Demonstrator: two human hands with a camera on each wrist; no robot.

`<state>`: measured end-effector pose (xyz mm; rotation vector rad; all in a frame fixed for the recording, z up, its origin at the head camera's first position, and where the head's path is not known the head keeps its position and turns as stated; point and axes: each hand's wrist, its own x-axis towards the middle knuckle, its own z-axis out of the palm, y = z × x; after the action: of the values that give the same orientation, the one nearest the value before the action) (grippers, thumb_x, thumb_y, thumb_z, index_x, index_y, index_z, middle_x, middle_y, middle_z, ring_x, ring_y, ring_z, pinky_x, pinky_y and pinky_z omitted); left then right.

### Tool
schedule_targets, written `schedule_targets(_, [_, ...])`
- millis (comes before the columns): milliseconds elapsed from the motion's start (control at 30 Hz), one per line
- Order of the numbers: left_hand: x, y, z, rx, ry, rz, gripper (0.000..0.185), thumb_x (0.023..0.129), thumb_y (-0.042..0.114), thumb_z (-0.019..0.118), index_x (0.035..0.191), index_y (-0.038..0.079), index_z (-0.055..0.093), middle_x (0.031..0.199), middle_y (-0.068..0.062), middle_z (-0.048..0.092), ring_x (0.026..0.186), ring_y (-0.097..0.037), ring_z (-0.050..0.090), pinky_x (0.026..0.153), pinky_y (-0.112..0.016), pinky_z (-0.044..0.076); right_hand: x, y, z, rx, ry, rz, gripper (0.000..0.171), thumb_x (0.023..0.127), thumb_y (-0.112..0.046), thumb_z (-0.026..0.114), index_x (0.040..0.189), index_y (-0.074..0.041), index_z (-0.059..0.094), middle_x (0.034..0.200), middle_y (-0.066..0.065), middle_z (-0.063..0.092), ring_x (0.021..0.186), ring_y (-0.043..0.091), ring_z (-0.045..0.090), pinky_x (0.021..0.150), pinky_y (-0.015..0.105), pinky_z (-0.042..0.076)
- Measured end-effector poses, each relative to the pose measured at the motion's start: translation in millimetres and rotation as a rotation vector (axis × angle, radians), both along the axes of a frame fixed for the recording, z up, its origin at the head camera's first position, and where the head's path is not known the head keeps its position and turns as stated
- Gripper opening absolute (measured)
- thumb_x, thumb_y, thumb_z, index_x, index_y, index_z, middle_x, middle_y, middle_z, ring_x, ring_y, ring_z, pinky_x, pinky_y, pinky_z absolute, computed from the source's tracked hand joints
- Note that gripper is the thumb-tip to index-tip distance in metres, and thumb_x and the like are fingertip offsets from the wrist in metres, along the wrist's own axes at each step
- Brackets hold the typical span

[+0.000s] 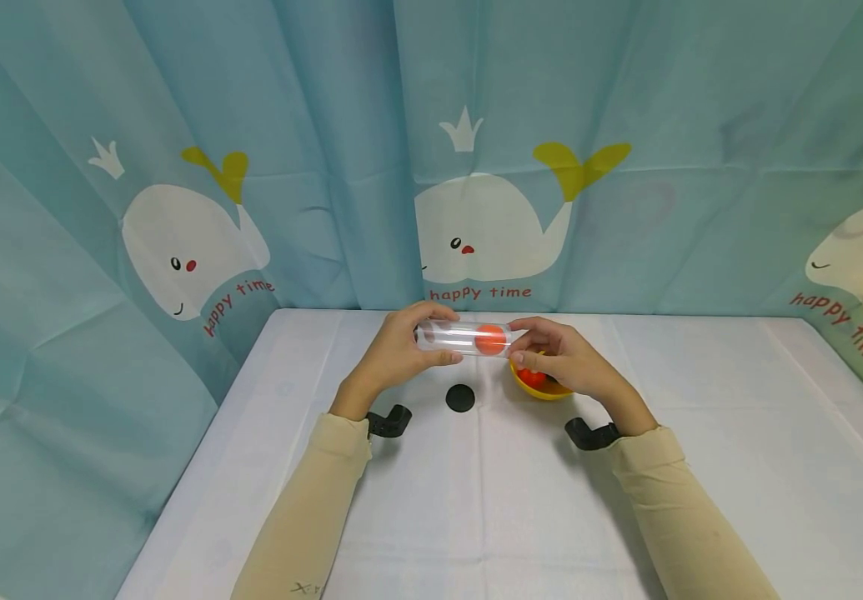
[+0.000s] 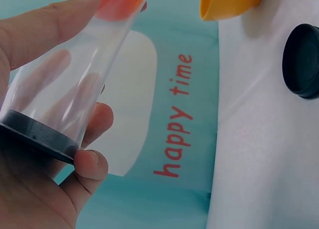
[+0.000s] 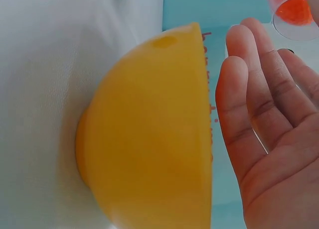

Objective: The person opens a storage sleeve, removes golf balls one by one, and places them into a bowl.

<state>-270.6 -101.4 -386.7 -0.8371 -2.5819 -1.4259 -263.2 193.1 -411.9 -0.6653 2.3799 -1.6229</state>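
A person seated at a white-clothed table (image 1: 476, 500) holds a clear plastic tube (image 1: 463, 338) level above its far edge, midway between the left and right sides. The left hand (image 1: 399, 350) is clenched round the tube's closed end, where a black cap (image 2: 37, 134) seals it, thumb on top and fingers curled beneath. An orange ball (image 1: 490, 339) sits inside the tube, close to the open mouth on the right.

The right hand (image 1: 566, 358) meets that open end with thumb and fingertips. In the wrist view its palm and fingers (image 3: 259, 119) lie straight and relaxed, grasping nothing that can be seen. Whether the fingertips actually pinch the tube's rim cannot be told.

Just beneath that hand, toward the far edge, stands a yellow plastic bowl (image 1: 539, 388) with more orange balls (image 1: 532, 377) in it. A loose black round lid (image 1: 460, 397) lies on the cloth between the two wrists, near the bowl but apart from it. A pale blue curtain printed with white whales (image 1: 476, 225) hangs behind the table.

The work in hand appears to be loading balls into the tube. To do it well, the left hand should likely keep the tube level or tipped slightly toward its capped end, so the ball cannot roll out. The open mouth should probably stay over the bowl, so any dropped ball lands there rather than on the table.
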Motion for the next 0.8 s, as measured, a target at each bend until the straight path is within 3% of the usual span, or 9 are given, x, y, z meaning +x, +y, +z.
schedule_targets(300, [-0.4,-0.8,-1.9,0.011,-0.002,0.001,0.052,0.077,0.022,0.092,0.122,0.017,0.069,0.124,-0.003,0.068,0.102,-0.022,0.059,0.087,-0.05,0.055,0.6,-0.6,0.1,-0.028,-0.02,0.004,0.047,0.097,-0.016,0.07,0.141,-0.007,0.055,0.119,0.022,0.07,0.098,0.017,0.069,0.084,0.024,0.058])
schedule_targets(533, [-1.5,-2.7,-1.7,0.014,-0.022,0.019,0.052,0.078,0.026,0.091,0.123,0.015,0.069,0.125,-0.006,0.068,0.099,-0.022,0.055,0.078,-0.039,0.05,0.8,0.7,-0.5,-0.046,0.007,-0.011,0.043,0.095,-0.013,0.073,0.135,-0.007,0.059,0.115,0.018,0.072,0.098,0.022,0.071,0.086,0.026,0.058])
schedule_targets(700, [-2.0,-3.5,-1.9,0.029,-0.032,0.019,0.052,0.078,0.026,0.091,0.123,0.016,0.069,0.124,-0.012,0.068,0.095,-0.023,0.054,0.075,-0.037,0.048,0.8,2.1,-1.3,-0.065,-0.003,-0.017,0.043,0.095,-0.011,0.073,0.135,-0.006,0.058,0.116,0.013,0.072,0.1,0.022,0.071,0.087,0.026,0.059])
schedule_targets(800, [-1.2,-4.1,-1.0,0.036,-0.032,0.024,0.05,0.078,0.026,0.091,0.122,0.02,0.069,0.118,-0.007,0.068,0.092,-0.024,0.056,0.072,-0.037,0.048,0.6,2.9,-1.9,-0.066,0.0,-0.026,0.043,0.095,-0.011,0.072,0.135,-0.006,0.058,0.115,0.009,0.072,0.1,0.02,0.071,0.088,0.027,0.059])
